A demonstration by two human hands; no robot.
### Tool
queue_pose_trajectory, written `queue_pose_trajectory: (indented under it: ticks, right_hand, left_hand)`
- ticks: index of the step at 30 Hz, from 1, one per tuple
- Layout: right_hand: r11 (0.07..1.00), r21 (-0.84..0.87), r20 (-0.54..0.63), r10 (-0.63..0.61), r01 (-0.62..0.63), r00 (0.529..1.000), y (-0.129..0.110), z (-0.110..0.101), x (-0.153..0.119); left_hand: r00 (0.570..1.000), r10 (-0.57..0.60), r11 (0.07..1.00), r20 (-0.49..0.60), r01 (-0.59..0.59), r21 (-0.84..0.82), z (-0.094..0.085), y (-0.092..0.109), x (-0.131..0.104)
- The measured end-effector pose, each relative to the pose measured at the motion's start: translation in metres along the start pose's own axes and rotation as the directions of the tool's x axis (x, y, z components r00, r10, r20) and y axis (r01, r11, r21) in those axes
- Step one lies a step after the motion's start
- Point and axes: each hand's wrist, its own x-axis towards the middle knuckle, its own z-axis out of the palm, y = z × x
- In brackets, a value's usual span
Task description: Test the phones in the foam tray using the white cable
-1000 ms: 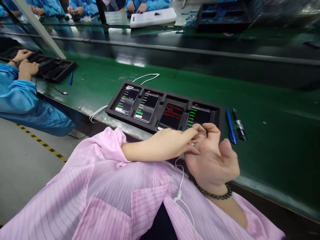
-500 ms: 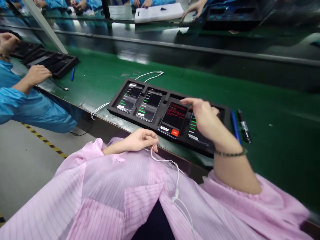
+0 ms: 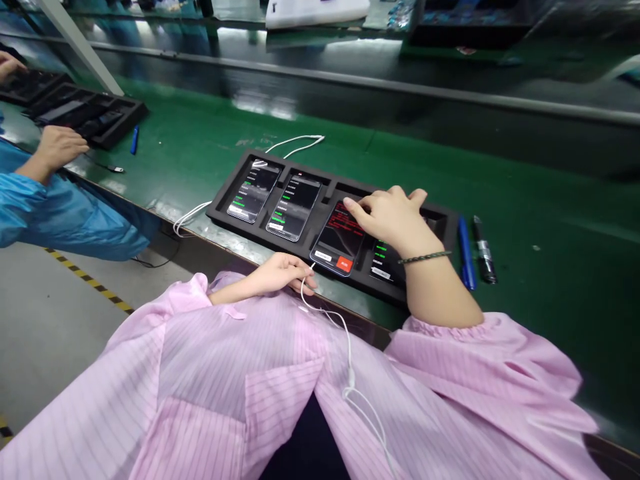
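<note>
My left hand is closed at the tray's front edge. It pinches the end of a white cable, whose tip points at the bottom of the third smartphone. That phone lies in a black foam tray, its screen showing red text and a red button. Over the phone's upper end bends my right hand, thumb at the top left of the screen; its other fingertips are hidden. Two more phones, the first and second, show green lines. A fourth phone is partly covered by my right hand.
To the right of the tray lie a blue pen and a black marker. Another white cable runs behind the tray. At left, a co-worker's hand rests near another black tray. A metal rail crosses behind.
My right hand has shifted left from the fourth phone onto the top of the third. My left hand has brought the cable tip up towards that phone's lower edge.
</note>
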Motion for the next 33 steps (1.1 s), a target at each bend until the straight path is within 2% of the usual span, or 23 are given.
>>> queue_pose_trajectory:
  ticks: [4,11,23,28,33]
  right_hand:
    - [1.0,0.005,-0.022,-0.025,0.025,0.999,0.002,0.003,-0.001]
    - [0.999,-0.011,-0.037,-0.049,0.048,0.998,0.001,0.004,-0.004]
    - [0.998,-0.006,-0.014,-0.06,0.06,0.998,-0.004,0.001,-0.008]
    - [0.996,0.04,0.006,-0.077,0.077,0.997,-0.009,-0.001,-0.009]
    - [0.994,0.075,0.034,-0.078,0.076,0.996,-0.016,-0.007,-0.009]
  left_hand:
    - [1.0,0.001,1.0,0.007,-0.001,-0.011,0.0,0.0,-0.001]
    - [0.996,-0.032,0.999,0.078,0.033,-0.015,-0.004,-0.001,-0.002]
    - [0.996,-0.082,0.996,0.046,0.084,-0.041,0.001,0.006,-0.004]
    - [0.982,-0.144,0.985,0.126,0.155,-0.08,0.0,0.003,-0.003]
    - [0.967,-0.228,0.965,0.111,0.239,-0.107,0.003,0.007,-0.002]
